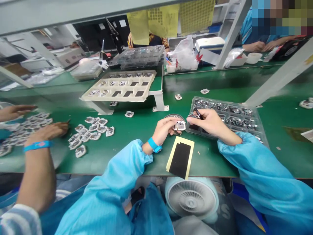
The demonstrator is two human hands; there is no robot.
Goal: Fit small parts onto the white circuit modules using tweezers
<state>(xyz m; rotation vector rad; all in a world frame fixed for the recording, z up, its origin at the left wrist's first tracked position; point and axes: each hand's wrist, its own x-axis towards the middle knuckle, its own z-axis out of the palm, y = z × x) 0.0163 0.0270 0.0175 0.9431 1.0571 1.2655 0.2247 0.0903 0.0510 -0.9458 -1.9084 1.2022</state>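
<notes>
Left grip (164, 128): apparently white-framed part (180, 125); green table (133, 132).

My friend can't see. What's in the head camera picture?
A person's left hand holds a small white part and the right hand a small dark item, above a green table. Nearby are a clear parts tray and a yellow-edged black sheet. A co-worker's hand shows at left.

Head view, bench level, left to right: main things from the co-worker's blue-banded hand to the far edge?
Co-worker's blue-banded hand → cluster of white parts → lone white part → left hand → right hand → white item at the right edge.
</notes>
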